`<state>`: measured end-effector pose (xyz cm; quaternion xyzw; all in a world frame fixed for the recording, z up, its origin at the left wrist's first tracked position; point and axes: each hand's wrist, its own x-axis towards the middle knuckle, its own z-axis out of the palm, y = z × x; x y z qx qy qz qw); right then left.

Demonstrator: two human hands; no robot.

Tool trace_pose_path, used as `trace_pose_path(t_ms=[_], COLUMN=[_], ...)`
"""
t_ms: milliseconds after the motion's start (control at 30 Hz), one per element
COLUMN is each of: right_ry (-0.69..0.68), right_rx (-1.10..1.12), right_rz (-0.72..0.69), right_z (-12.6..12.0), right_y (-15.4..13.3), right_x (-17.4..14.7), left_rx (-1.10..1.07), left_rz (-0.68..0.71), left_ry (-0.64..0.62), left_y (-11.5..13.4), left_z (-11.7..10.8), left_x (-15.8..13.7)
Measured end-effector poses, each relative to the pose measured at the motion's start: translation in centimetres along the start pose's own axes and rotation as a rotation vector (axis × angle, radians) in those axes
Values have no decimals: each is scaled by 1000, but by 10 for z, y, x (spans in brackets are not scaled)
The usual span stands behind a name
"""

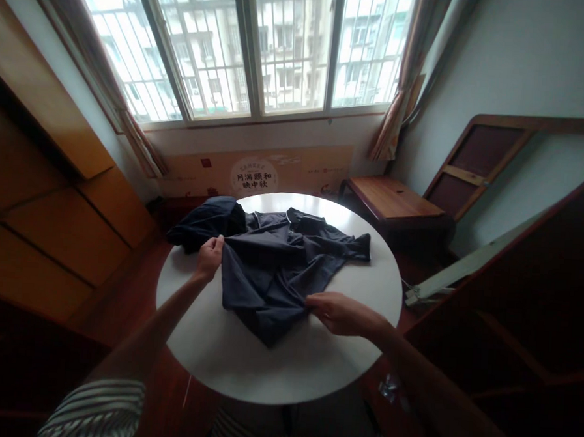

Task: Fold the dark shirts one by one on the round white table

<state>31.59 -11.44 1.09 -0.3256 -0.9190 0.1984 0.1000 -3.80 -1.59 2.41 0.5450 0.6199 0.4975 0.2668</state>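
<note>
A dark polo shirt (274, 263) with light piping on its collar lies spread on a round white table (264, 373), its collar toward the window. My left hand (210, 256) pinches the shirt's left edge, fingers closed on the cloth. Lower down on the right, my right hand (338, 312) grips the shirt near its hem. The cloth between both hands is creased, and a corner hangs down toward me. Beside my left hand, at the table's back left, rests a bundled dark garment (206, 224); its kind I cannot make out.
A wooden stool or low table (395, 198) stands behind the table at the right. A long printed box or board (196, 171) leans under the window (291, 55). Orange-brown cabinets (70, 233) line the left side. Dark wooden furniture (527, 309) is close on the right.
</note>
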Motion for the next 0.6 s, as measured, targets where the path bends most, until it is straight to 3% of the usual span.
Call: trace_pose_path(t_ms=[67,133,200,267,333,367,400,467,533,600], right_ry=[-51,-62,-15,61,195,284,373,484,488,401], right_rx=[133,195,165,97,34,7,-13,-22,-6,33], right_rz=[102,247,408,512,537,531,513,469,444,433], right_z=[-15,-29,-39,-46,-54,-58,-62,-71,-82,-93], right_y=[25,52,77,95,106,109,111,113,113,112], right_x=[-25,-51,-71,-82,-81,-75,-66,-40,-7,31], left_rx=[-33,-50,16,176,380,479,570,730,830,877], left_rz=[1,-59,-168,-302,-360,-329,-254,-27,151,316], left_ry=[86,30,-175,-515,-845,-927,-937,-782,-625,-421], left_y=[-3,-7,-12,-16,-16,-15,-12,-1,16,36], left_z=[-14,-28,-41,-51,-57,-57,-56,-49,-34,-16], left_x=[-1,-10,-27,-48,-67,-74,-78,-77,-64,-45])
